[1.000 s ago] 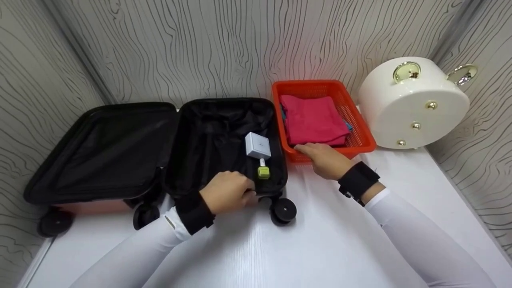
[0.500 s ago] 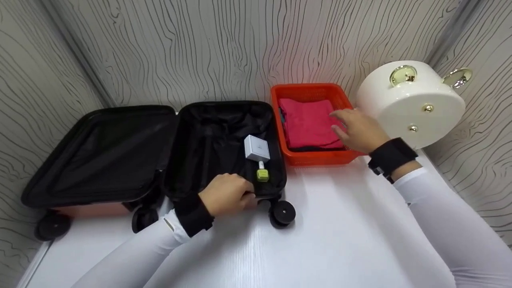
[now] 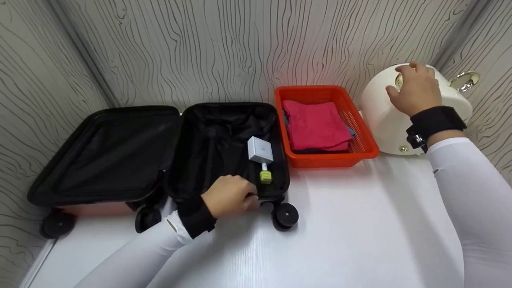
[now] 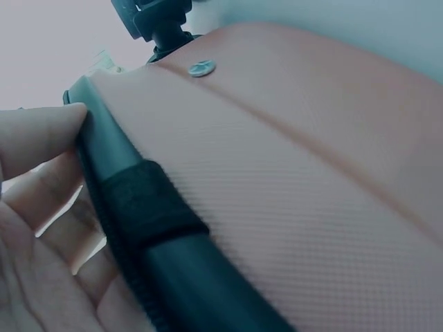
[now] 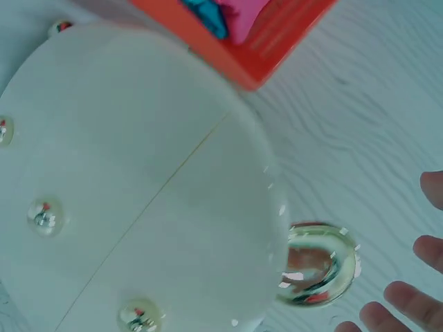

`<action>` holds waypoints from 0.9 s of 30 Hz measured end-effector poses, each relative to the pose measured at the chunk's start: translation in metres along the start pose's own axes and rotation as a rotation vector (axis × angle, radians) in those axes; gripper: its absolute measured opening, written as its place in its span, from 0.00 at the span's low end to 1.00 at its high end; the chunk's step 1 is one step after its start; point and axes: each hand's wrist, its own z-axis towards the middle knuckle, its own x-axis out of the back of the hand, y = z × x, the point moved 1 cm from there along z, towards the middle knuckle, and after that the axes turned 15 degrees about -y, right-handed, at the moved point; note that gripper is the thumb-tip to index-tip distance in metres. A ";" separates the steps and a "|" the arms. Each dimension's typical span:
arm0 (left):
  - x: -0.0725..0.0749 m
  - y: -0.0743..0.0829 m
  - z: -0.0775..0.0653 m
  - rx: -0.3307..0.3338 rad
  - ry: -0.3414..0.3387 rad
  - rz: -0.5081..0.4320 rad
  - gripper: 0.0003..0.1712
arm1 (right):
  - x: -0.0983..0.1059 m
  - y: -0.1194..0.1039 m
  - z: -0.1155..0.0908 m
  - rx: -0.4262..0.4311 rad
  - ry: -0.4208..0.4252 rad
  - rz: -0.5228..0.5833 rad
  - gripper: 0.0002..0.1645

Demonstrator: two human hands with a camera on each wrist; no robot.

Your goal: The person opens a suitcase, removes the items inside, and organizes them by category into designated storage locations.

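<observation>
My left hand [image 3: 230,194] grips the near rim of an open suitcase [image 3: 208,160]; in the left wrist view thumb and fingers pinch its black edge [image 4: 114,145]. Inside lie a small white box [image 3: 261,150] and a little bottle [image 3: 265,177] with yellow-green contents and a white cap. My right hand [image 3: 420,90], fingers spread and holding nothing, hovers over a round white case [image 3: 380,104] with gold knobs. From the right wrist, its fingertips [image 5: 408,301] appear near a gold ear-shaped piece [image 5: 322,266] on the case's rim. Whether they touch it I cannot tell.
An orange-red basket [image 3: 326,160] with a folded pink cloth [image 3: 318,124] and other fabric stands between suitcase and white case. The suitcase's other half [image 3: 120,152] lies open at left. Black wheels [image 3: 286,216] stick out at the front. Patterned walls [image 3: 224,48] enclose the white table [image 3: 340,224].
My right hand has left the basket's near edge and moved right and up to the white case, its fingers spreading. My left hand keeps its hold on the suitcase rim.
</observation>
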 end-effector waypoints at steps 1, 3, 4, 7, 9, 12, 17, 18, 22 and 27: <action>0.000 0.000 0.000 0.001 -0.002 -0.001 0.09 | 0.003 0.004 0.001 -0.020 -0.011 0.005 0.33; -0.001 0.002 0.000 0.003 -0.007 0.000 0.09 | 0.006 0.013 0.003 -0.043 -0.025 0.006 0.35; -0.001 0.002 0.000 0.004 -0.009 -0.001 0.09 | 0.007 0.017 0.004 -0.049 -0.030 0.007 0.36; -0.001 0.003 0.000 0.007 -0.018 -0.007 0.09 | 0.010 0.029 0.005 -0.058 -0.067 0.007 0.38; -0.001 0.004 0.000 0.008 -0.024 -0.011 0.09 | 0.013 0.035 0.005 -0.061 -0.098 0.002 0.39; -0.001 0.006 0.001 0.011 -0.028 -0.014 0.09 | 0.017 0.041 0.007 -0.067 -0.152 -0.014 0.41; -0.001 0.007 0.001 0.002 -0.022 -0.009 0.10 | 0.020 0.046 0.008 -0.075 -0.221 -0.034 0.41; -0.001 0.008 0.001 -0.002 -0.019 -0.005 0.10 | 0.020 0.047 0.008 -0.077 -0.230 -0.041 0.40; -0.001 0.009 0.000 -0.018 -0.009 0.010 0.09 | 0.023 0.049 0.005 -0.102 -0.249 -0.063 0.40; 0.000 0.010 0.002 -0.022 -0.002 0.024 0.09 | 0.028 0.051 0.004 -0.109 -0.253 -0.081 0.39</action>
